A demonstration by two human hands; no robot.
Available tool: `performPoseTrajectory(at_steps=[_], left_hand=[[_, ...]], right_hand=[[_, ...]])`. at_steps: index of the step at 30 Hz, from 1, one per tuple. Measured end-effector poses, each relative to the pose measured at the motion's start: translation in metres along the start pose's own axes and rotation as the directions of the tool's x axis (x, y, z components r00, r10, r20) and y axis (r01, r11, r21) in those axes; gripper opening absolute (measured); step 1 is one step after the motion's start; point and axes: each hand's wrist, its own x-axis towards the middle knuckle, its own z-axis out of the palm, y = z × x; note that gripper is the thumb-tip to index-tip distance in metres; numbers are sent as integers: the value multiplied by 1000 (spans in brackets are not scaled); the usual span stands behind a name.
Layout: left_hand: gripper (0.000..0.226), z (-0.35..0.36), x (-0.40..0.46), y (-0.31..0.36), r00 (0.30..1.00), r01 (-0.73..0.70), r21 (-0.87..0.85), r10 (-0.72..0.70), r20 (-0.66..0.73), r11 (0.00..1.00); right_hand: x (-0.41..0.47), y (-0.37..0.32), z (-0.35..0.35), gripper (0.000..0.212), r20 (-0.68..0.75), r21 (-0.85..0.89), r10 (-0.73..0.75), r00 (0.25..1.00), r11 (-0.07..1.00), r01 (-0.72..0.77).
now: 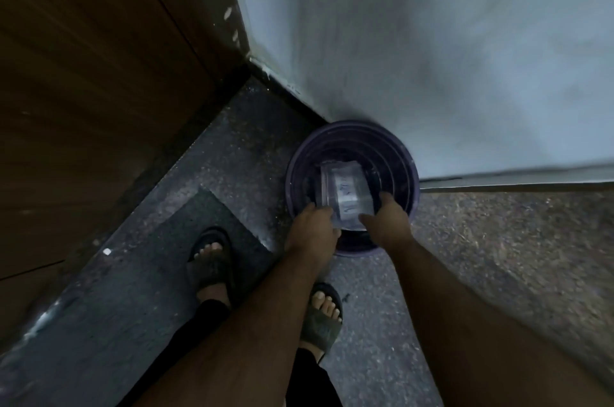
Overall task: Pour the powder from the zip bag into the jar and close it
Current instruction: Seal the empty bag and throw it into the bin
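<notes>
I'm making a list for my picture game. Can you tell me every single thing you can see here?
zip bag: one, clear with a white label, held over the bucket by both hands
bucket: one, dark purple, on the floor against the wall
wall: one, pale grey-white, upper right
wooden panel: one, dark brown, left side
floor: speckled grey stone, with a darker patch under the left foot
sandals: two, dark, on the person's feet
left hand: one, gripping the bag's left edge
right hand: one, gripping the bag's right edge
</notes>
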Motion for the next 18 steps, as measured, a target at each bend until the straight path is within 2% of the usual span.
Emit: performPoseTrajectory(at_steps=[3,6,9,13,18], left_hand=[[42,-24,-33,4,1000,-8,16,8,27,1000],[45,-63,-77,18,1000,-20,37,20,7,999],[54,-112,-134,38,997,-61,80,64,-33,995],[63,-186,-223,69,989,-95,125,108,-97,988],[69,-278,-341,100,942,-124,241,191,-276,963]], right_hand=[[-37,-1,-13,56,-11,-47,-55,998,997,54],[-82,-13,-38,45,-20,-105,-156,988,983,153],[-140,-44,-79,49,-9,-180,-277,961,946,271],[-223,-100,-144,52,21,-297,-430,902,859,417],[-332,-175,-215,53,20,-369,-624,781,721,586]])
